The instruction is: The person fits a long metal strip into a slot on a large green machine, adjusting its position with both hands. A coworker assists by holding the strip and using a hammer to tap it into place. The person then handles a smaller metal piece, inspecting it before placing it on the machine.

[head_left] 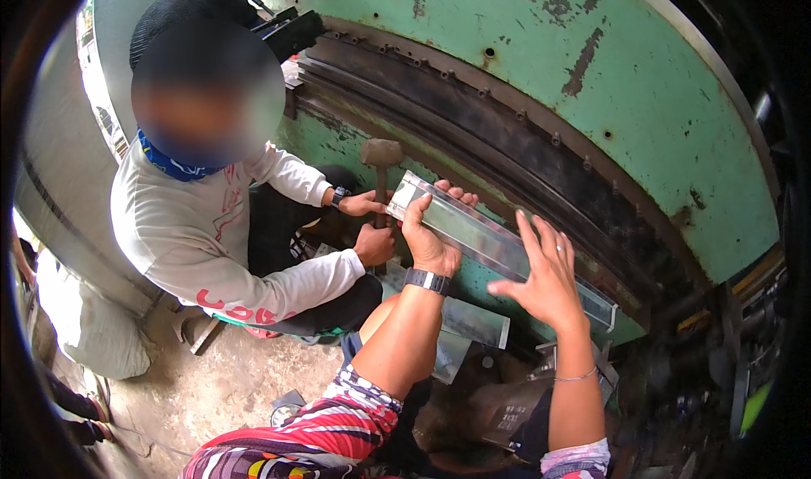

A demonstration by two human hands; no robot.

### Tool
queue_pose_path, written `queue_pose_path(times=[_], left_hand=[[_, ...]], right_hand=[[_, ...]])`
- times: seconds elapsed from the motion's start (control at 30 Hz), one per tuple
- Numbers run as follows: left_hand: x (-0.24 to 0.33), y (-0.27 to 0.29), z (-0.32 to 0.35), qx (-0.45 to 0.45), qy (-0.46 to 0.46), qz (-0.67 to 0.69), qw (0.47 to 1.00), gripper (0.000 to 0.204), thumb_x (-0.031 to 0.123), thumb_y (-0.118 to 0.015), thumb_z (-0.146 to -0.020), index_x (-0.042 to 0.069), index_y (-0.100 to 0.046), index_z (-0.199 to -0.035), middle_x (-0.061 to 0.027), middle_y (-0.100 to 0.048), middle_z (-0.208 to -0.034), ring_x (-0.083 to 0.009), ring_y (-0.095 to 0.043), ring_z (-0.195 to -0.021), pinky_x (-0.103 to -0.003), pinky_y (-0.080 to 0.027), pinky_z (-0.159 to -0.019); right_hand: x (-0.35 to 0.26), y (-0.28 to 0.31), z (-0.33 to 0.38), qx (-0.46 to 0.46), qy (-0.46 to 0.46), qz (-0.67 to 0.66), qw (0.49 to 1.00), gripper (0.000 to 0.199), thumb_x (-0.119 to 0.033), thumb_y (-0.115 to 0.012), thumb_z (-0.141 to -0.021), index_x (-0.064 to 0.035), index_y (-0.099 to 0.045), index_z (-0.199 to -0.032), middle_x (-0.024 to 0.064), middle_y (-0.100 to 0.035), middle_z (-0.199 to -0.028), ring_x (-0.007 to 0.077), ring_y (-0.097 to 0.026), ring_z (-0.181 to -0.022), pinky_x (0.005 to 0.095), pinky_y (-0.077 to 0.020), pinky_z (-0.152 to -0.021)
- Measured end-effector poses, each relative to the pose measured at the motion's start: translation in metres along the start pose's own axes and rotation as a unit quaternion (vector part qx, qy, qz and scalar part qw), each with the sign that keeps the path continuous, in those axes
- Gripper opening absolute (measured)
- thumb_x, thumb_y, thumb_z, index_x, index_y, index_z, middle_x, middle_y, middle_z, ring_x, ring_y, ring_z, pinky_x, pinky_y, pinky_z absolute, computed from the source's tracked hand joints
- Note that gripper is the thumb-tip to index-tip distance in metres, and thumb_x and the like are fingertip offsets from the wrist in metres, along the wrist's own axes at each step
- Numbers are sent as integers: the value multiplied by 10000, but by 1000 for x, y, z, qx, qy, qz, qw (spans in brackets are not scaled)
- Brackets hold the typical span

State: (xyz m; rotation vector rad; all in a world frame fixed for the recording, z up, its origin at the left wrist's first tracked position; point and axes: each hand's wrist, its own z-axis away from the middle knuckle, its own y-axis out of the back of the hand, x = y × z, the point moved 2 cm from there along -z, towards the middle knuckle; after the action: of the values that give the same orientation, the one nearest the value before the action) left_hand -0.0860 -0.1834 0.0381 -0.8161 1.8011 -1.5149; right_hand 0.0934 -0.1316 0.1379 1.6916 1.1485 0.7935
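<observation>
Silvery metal channel (483, 232) slants before the green machine (541, 35), its upper end clasped in the left hand (431, 244); the right hand (551, 283) spreads wide over its lower half (contact unclear), while a co-worker (203, 217) holds a mallet (382, 152).

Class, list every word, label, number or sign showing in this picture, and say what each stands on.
Large red letters: co-worker's white sleeve; wording not copied here.
Thin red print: front of the white sweatshirt; too unclear to read.
Small marks: dark object near the lower edge; too blurred to read.
</observation>
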Motion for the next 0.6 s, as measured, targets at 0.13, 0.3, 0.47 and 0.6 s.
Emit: queue_pose_path(times=[0.13,0.3,0.47,0.6], left_hand=[[-9,24,-13,-21,42,52,998,429,284,-625,-861,-7,-577,-1172,-169,-643,-1041,-366,-623,-1021,-534,-457,-1078],[-37,57,-31,99,28,-39,994,422,329,-700,-913,22,-588,-1180,-138,-648,-1085,-347,-615,-1083,-512,-496,-1020],[-79,76,-25,325,96,-334,880,691,520,-759,-912,5,-523,-1308,-137,-614,-1238,-253,-623,-1100,-435,-504,-965],[-91,116,-69,367,16,-397,841,750,440,-697,-982,-99,-402,-1412,-215,-602,-1311,-306,-632,-1155,-452,-524,-962]], right_hand=[[59,-32,43,-18,-21,84,996,1173,-296,-952,-605,-143,-352,-1601,175,-550,-1364,395,-522,-1269,536,-361,-1139],[100,-41,46,20,-25,68,997,849,-141,-860,-639,-124,-545,-1427,141,-585,-1128,368,-577,-1066,482,-451,-867],[129,-65,46,22,-44,99,994,862,-155,-875,-637,-121,-540,-1431,139,-578,-1114,349,-573,-1064,466,-440,-883],[128,-86,32,8,-27,137,990,903,-166,-895,-637,-116,-515,-1454,130,-566,-1105,329,-566,-1055,456,-432,-896]])
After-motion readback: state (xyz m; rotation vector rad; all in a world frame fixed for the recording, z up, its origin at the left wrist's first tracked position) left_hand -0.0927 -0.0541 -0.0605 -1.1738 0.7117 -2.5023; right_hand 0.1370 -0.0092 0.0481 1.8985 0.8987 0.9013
